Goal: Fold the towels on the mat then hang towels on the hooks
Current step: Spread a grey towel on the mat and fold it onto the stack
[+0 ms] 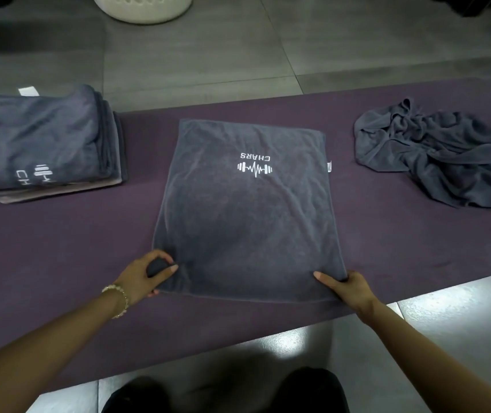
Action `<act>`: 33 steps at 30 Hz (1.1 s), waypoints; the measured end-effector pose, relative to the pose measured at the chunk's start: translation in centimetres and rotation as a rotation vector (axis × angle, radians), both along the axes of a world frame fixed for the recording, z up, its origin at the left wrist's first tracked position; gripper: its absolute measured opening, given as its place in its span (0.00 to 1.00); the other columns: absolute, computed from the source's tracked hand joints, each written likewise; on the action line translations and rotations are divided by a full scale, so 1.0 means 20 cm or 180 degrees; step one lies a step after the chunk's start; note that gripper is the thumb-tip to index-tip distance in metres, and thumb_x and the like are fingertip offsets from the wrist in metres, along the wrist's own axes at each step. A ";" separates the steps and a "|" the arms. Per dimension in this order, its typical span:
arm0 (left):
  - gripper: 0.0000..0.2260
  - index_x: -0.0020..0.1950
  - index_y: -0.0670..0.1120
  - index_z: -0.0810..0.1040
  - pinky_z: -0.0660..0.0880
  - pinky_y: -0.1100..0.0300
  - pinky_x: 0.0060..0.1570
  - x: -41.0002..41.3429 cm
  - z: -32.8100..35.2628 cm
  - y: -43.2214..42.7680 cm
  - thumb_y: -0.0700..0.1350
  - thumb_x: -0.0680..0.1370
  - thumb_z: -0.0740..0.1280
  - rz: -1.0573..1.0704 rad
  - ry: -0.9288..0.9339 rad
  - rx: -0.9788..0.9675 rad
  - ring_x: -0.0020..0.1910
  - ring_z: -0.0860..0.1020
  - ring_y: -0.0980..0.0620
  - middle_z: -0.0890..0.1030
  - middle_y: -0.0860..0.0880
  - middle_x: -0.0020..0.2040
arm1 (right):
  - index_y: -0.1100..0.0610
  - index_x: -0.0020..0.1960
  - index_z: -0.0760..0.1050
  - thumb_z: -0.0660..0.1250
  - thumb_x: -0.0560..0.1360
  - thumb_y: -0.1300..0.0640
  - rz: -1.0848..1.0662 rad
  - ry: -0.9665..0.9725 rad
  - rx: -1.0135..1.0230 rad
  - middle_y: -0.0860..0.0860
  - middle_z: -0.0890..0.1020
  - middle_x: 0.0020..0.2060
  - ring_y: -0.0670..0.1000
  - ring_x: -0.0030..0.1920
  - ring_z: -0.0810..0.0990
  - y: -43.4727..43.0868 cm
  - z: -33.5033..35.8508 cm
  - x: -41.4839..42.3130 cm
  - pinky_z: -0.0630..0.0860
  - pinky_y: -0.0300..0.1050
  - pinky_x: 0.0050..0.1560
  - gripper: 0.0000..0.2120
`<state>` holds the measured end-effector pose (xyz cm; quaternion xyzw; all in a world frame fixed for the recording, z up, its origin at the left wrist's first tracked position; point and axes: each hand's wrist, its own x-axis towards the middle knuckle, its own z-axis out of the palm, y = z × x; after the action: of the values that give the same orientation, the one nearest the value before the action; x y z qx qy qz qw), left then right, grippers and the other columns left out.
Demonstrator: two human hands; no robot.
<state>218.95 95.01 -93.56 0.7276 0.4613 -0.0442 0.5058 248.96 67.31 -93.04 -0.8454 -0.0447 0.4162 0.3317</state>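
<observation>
Your flat dark grey logo towel (247, 222) lies at the middle of the purple mat (59, 248). Your left hand (144, 277) pinches its near left corner and your right hand (348, 289) pinches its near right corner. Folded grey towels (38, 138) are stacked to the left, and a crumpled grey towel (441, 156) lies to the right.
</observation>
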 end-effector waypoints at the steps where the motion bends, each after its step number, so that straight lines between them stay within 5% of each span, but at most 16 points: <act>1: 0.04 0.48 0.51 0.77 0.78 0.62 0.35 0.01 0.01 0.01 0.49 0.75 0.69 0.0087 -0.0002 -0.0088 0.36 0.79 0.53 0.81 0.44 0.50 | 0.63 0.56 0.77 0.72 0.72 0.52 -0.0215 0.0233 0.0183 0.50 0.82 0.44 0.46 0.43 0.80 -0.01 0.02 0.00 0.77 0.37 0.35 0.18; 6: 0.05 0.46 0.45 0.77 0.78 0.68 0.33 0.18 0.13 0.17 0.44 0.79 0.64 0.1643 -0.0867 -0.0977 0.44 0.78 0.54 0.78 0.43 0.52 | 0.57 0.51 0.77 0.65 0.77 0.53 -0.1577 0.1023 0.1094 0.51 0.82 0.45 0.46 0.41 0.82 0.14 0.12 0.13 0.80 0.38 0.31 0.07; 8: 0.06 0.50 0.46 0.75 0.79 0.65 0.41 0.30 0.17 0.28 0.46 0.81 0.60 0.1966 -0.1243 -0.1274 0.45 0.79 0.54 0.77 0.45 0.54 | 0.56 0.52 0.75 0.62 0.79 0.53 -0.1981 0.1215 0.1567 0.51 0.82 0.45 0.45 0.37 0.84 0.26 0.16 0.22 0.80 0.38 0.31 0.08; 10: 0.14 0.61 0.46 0.69 0.74 0.60 0.53 0.41 0.20 0.38 0.53 0.82 0.55 0.1981 -0.1469 -0.1167 0.52 0.78 0.52 0.76 0.47 0.58 | 0.54 0.59 0.73 0.57 0.81 0.50 -0.1878 0.1101 0.1914 0.51 0.81 0.49 0.48 0.43 0.84 0.35 0.18 0.32 0.82 0.41 0.39 0.12; 13: 0.22 0.70 0.46 0.61 0.70 0.55 0.60 0.47 0.16 0.44 0.56 0.81 0.57 0.2098 -0.1182 -0.0205 0.51 0.75 0.52 0.73 0.49 0.57 | 0.56 0.64 0.70 0.55 0.81 0.47 -0.1185 0.0210 0.1428 0.51 0.77 0.54 0.49 0.54 0.77 0.42 0.13 0.38 0.75 0.40 0.51 0.17; 15: 0.27 0.71 0.42 0.61 0.67 0.54 0.64 0.43 0.06 0.45 0.55 0.78 0.62 0.1903 -0.0564 0.0249 0.57 0.73 0.50 0.71 0.48 0.60 | 0.59 0.59 0.72 0.62 0.80 0.53 -0.0996 -0.0611 0.1129 0.52 0.77 0.50 0.47 0.49 0.75 0.43 0.05 0.38 0.72 0.31 0.45 0.12; 17: 0.36 0.68 0.38 0.67 0.67 0.52 0.66 0.37 -0.07 0.45 0.62 0.72 0.69 0.1605 -0.0098 0.0197 0.62 0.72 0.45 0.73 0.43 0.64 | 0.61 0.57 0.72 0.70 0.75 0.57 -0.0805 -0.1034 0.0858 0.54 0.76 0.50 0.50 0.49 0.75 0.42 -0.03 0.38 0.72 0.33 0.44 0.14; 20: 0.39 0.63 0.40 0.74 0.67 0.50 0.67 0.34 -0.18 0.47 0.70 0.65 0.68 0.1120 0.0465 0.0231 0.62 0.72 0.43 0.76 0.42 0.61 | 0.60 0.53 0.71 0.75 0.70 0.52 -0.0703 -0.0740 0.0391 0.53 0.75 0.45 0.52 0.46 0.75 0.39 -0.11 0.41 0.75 0.39 0.39 0.19; 23: 0.34 0.62 0.38 0.73 0.73 0.52 0.56 0.40 -0.12 0.45 0.63 0.69 0.70 0.1012 0.0436 0.0280 0.57 0.76 0.42 0.78 0.43 0.58 | 0.65 0.52 0.74 0.76 0.68 0.49 -0.0637 -0.0551 0.0102 0.57 0.79 0.46 0.54 0.46 0.79 0.40 -0.15 0.44 0.79 0.49 0.44 0.23; 28: 0.27 0.65 0.39 0.73 0.71 0.55 0.57 0.49 -0.08 0.50 0.55 0.74 0.70 0.0768 0.0580 0.0055 0.59 0.76 0.41 0.78 0.41 0.61 | 0.67 0.60 0.74 0.73 0.72 0.53 -0.0573 -0.0220 0.0046 0.56 0.78 0.51 0.55 0.50 0.77 0.48 -0.09 0.48 0.76 0.49 0.47 0.23; 33: 0.26 0.65 0.38 0.74 0.72 0.56 0.60 0.62 0.00 0.57 0.51 0.73 0.72 0.1308 0.0102 -0.0522 0.59 0.77 0.43 0.78 0.42 0.62 | 0.68 0.63 0.72 0.73 0.72 0.55 -0.0842 0.0078 0.0308 0.59 0.79 0.59 0.58 0.59 0.78 0.56 -0.05 0.52 0.76 0.47 0.50 0.26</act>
<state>231.37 106.50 -93.64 0.5739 0.6027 0.0108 0.5543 259.34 78.46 -93.94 -0.8218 0.0513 0.3765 0.4246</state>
